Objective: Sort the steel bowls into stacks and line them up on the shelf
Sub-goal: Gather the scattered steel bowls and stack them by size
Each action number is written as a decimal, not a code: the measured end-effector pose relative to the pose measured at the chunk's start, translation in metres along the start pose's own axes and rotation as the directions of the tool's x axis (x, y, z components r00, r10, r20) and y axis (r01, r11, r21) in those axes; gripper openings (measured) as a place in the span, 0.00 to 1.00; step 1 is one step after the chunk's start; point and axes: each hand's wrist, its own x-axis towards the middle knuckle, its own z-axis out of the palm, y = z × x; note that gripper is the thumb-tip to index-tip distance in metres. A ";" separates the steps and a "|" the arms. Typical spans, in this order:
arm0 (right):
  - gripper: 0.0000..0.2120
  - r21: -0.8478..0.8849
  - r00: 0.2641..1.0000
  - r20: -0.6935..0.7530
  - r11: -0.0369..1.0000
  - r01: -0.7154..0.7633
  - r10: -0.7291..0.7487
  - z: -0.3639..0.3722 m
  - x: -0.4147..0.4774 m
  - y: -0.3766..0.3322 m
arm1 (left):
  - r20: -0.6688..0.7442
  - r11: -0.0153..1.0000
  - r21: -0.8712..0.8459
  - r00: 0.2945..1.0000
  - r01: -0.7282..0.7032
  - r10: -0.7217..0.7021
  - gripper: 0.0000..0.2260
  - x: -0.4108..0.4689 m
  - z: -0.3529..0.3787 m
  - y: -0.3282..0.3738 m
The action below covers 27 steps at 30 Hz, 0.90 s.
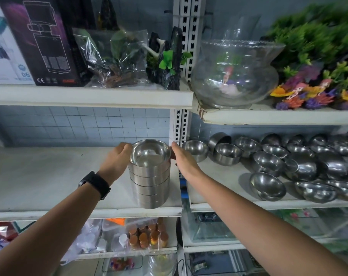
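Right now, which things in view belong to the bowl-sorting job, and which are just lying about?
Job: stack of steel bowls, left hand and right hand at its sides; loose steel bowls on the right; white shelf under the stack.
Lying about: glass fishbowl, plastic plants, dark box, bagged decorations, jars below.

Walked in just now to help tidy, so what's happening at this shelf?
A person has a stack of steel bowls between both hands at the front edge of the left shelf bay. The left hand grips the stack near its top, and the right hand rests against its other side. Many loose bowls lie unsorted on the right shelf bay, some tipped, so most sorting is not yet done.
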 end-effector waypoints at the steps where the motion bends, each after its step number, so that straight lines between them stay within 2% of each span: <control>1: 0.31 -0.023 1.000 -0.010 1.000 0.008 -0.008 -0.006 0.001 0.003 | -0.022 0.999 0.015 0.999 -0.032 0.032 0.14 -0.001 0.000 0.004; 4: 0.31 -0.056 0.998 -0.043 0.998 0.038 -0.040 -0.031 0.002 0.010 | -0.118 0.985 0.075 0.979 -0.156 0.164 0.08 -0.007 0.003 0.024; 7: 0.29 -0.115 0.996 -0.067 0.992 0.057 -0.065 -0.061 -0.005 0.015 | -0.178 0.965 0.127 0.952 -0.228 0.248 0.12 -0.016 0.013 0.052; 11: 0.17 -0.134 0.988 -0.100 0.985 0.106 -0.119 -0.105 -0.007 0.037 | -0.181 0.932 0.195 0.923 -0.306 0.341 0.14 -0.027 0.047 0.089; 16: 0.11 -0.288 0.981 -0.111 0.950 0.121 -0.159 -0.166 -0.008 0.071 | -0.103 0.933 0.176 0.936 -0.315 0.336 0.13 -0.043 0.106 0.124; 19: 0.13 -0.394 0.980 -0.108 0.912 0.113 -0.168 -0.199 -0.021 0.091 | -0.026 0.928 0.211 0.947 -0.308 0.321 0.12 -0.048 0.145 0.132; 27: 0.18 -0.717 0.987 -0.044 0.693 0.074 -0.152 -0.271 -0.048 0.144 | 0.180 0.856 0.412 0.949 -0.312 0.259 0.11 -0.057 0.246 0.117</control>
